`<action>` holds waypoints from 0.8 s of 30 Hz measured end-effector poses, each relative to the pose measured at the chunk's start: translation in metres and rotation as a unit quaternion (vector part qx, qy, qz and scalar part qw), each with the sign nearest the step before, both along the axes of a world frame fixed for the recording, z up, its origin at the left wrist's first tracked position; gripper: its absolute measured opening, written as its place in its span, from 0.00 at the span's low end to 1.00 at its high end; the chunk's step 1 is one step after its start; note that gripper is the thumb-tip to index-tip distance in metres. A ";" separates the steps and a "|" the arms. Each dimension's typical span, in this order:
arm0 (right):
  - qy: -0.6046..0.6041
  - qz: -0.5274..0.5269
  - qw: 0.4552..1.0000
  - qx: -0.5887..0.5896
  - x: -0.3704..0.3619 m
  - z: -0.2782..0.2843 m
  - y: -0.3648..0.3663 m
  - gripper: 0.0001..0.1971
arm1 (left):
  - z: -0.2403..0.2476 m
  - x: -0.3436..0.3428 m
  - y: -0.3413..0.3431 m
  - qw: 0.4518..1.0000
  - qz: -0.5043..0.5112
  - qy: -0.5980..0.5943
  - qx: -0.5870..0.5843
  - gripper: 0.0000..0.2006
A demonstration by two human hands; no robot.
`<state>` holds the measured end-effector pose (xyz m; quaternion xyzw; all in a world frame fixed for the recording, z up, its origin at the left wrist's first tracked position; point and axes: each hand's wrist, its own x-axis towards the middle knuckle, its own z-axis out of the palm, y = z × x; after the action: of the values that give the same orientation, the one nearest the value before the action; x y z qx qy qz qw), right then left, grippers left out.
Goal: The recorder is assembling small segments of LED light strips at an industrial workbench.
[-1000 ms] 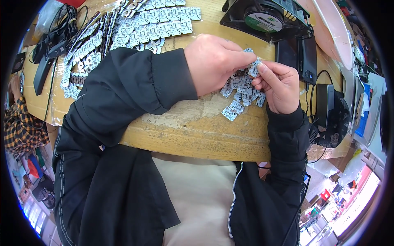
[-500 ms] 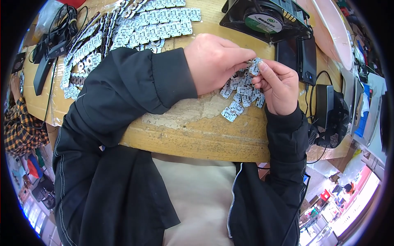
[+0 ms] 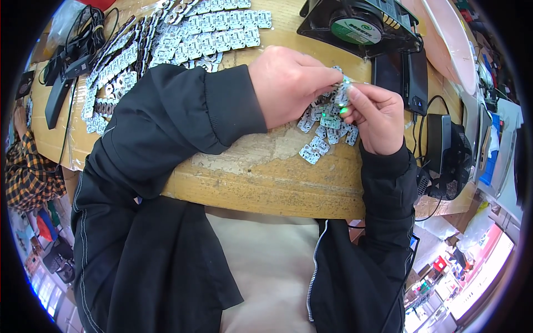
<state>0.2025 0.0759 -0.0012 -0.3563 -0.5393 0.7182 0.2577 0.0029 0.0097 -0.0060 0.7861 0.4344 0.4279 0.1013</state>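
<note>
My right hand (image 3: 378, 117) pinches a small white circuit board (image 3: 342, 95) between thumb and fingers. A green glow shows at the board and on the fingertip below it. From the left, my left hand (image 3: 293, 80) reaches in with its fingers pinched together at the board's upper edge; what lies between them is hidden. Under both hands sits a loose pile of similar small circuit boards (image 3: 331, 123). A few of them lie closer to me on the worn wooden table (image 3: 250, 172).
Strips of joined circuit boards (image 3: 222, 40) cover the far left, beside a black adapter with cables (image 3: 78, 66). A black fan (image 3: 355, 30) stands beyond my hands, with a flat black device (image 3: 413, 83) to its right. Another person's plaid sleeve (image 3: 34, 172) shows at the left edge.
A green light has come on around the held circuit board and on boards just below it. The board has tilted slightly and sits a little lower. My arms stay nearly still.
</note>
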 end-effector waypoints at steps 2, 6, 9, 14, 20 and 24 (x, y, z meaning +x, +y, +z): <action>-0.018 0.012 1.000 0.013 -0.002 0.002 -0.003 0.08 | 0.000 -0.001 0.001 1.000 -0.001 -0.015 0.007 0.11; -0.016 0.004 1.000 -0.001 -0.002 0.002 -0.001 0.09 | -0.001 0.000 0.003 0.999 0.010 -0.038 0.006 0.10; -0.006 -0.005 1.000 -0.002 -0.002 0.001 0.000 0.08 | 0.002 0.001 0.001 0.999 0.013 -0.029 0.001 0.11; -0.002 -0.016 1.000 -0.008 -0.003 0.001 -0.001 0.08 | 0.002 0.000 0.001 1.000 0.009 -0.027 -0.002 0.12; 0.011 -0.034 0.999 0.009 -0.003 -0.001 -0.003 0.09 | 0.003 0.000 0.000 0.999 0.005 -0.025 -0.025 0.15; 0.016 -0.043 0.999 0.007 -0.004 -0.001 -0.004 0.09 | 0.002 -0.003 0.002 0.999 -0.037 -0.031 -0.013 0.16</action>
<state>0.1989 0.0723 -0.0018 -0.3660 -0.5239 0.7083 0.2997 0.0004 0.0120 -0.0044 0.7864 0.4072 0.4427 0.1404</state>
